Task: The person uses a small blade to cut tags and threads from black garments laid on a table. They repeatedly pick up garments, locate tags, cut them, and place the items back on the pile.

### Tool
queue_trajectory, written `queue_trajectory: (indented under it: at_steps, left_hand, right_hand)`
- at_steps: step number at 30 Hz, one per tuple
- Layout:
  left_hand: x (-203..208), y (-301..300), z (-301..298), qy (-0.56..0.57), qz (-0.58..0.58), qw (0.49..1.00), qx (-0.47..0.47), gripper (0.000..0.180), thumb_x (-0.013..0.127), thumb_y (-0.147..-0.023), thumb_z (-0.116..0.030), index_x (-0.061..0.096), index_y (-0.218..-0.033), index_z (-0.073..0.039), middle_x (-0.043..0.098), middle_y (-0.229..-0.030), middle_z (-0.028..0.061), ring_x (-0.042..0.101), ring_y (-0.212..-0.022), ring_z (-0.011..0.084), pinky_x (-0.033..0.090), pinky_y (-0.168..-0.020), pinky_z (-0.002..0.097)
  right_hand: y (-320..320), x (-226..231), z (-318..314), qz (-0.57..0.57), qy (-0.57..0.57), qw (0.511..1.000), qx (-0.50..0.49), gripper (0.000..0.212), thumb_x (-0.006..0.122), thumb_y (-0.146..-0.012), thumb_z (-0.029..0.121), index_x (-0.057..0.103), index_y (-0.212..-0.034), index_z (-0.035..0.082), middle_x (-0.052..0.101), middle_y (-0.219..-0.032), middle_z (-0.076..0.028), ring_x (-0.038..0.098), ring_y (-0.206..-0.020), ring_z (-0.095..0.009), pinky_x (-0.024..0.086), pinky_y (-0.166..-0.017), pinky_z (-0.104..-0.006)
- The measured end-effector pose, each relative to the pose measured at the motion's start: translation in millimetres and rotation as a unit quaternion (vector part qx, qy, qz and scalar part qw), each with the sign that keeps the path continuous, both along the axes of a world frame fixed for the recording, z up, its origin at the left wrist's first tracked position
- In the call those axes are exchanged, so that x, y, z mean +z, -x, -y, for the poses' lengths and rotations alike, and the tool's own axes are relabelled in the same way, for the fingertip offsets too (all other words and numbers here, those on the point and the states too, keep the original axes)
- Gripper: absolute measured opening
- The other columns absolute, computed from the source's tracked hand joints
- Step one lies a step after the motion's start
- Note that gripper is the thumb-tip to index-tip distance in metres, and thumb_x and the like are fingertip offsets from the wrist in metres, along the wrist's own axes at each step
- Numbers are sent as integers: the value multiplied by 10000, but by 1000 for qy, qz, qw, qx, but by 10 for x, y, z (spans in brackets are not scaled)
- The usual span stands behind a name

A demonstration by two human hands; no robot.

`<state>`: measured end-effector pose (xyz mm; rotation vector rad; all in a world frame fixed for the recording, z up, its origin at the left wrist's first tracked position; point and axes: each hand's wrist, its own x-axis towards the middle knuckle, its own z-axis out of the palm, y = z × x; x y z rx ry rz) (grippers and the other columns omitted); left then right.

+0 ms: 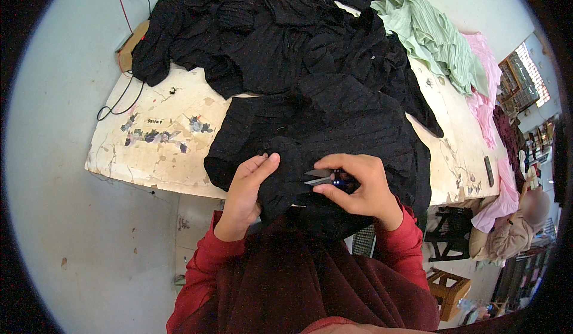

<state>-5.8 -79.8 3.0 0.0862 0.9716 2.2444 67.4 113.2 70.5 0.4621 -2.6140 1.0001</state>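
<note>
Two red sleeves [209, 261] nearest, sagging in soft creases. Left hand [246, 185]: thumb pressed down toward bent fingers, next to no gap, seemingly with a fold of cloth [358, 128] nipped there. Right hand [363, 183]: thumb and forefinger arched well apart around snips [323, 179], gripped by dark blue handles, pointed metal blades parted and aimed left above the cloth. Cloth black, matte, finely crinkled, spread over the near table edge and partly hanging toward the body. Likely light, limp, quick to slump, not very slippery; probably best pinched at a folded edge and drawn taut, well clear of the points. Snips likely light but stiff; best taken by the handles. Beneath, pale table [200, 162], stained and scuffed. Beyond, black heap [268, 50], similarly crinkled, loosely rumpled; unclear whether joined to the cloth. Far right, green cloth [425, 33], softly pleated, then pink cloth [506, 197], draped over the side.
</note>
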Motion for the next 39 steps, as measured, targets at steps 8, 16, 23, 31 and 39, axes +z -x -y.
queue_trajectory:
  at_steps: [8,16,23,31,39]
  left_hand:
    - [-2,-29,-1,-24,3,1000,7,155,558,-926,-158,630,-962,-26,659,-910,47,632,-792,106,499,-716,225]
    - [60,-91,-7,-14,-74,995,60,211,577,-900,-83,589,-1080,27,663,-981,91,634,-832,109,508,-743,229]
    - [94,-183,9,74,-242,960,116,365,616,-854,8,532,-1205,63,660,-1036,136,622,-862,99,494,-754,207]
    - [86,-221,-17,116,-269,944,150,329,636,-846,-4,576,-1164,56,668,-1018,122,618,-861,92,487,-740,200]
    - [7,-249,-61,224,-350,880,231,231,672,-826,-28,657,-1053,10,606,-737,-27,456,-613,2,356,-534,162]
  right_hand:
    - [26,-14,45,-52,-62,997,3,155,717,-754,230,690,-862,123,687,-766,-52,668,-645,-206,500,-559,-301]
    - [93,-221,-97,-9,174,982,-69,255,749,-727,149,654,-934,35,673,-917,-84,652,-757,-185,486,-657,-256]
    - [236,-317,-135,62,190,979,-33,301,756,-714,123,650,-982,38,657,-944,-77,616,-850,-167,465,-747,-267]
    - [245,2,90,-110,-8,994,-17,220,747,-728,185,687,-914,84,685,-801,-80,664,-658,-214,506,-588,-287]
    - [242,161,235,-151,-130,979,-37,165,709,-743,199,684,-871,98,664,-730,-70,644,-608,-231,487,-528,-308]
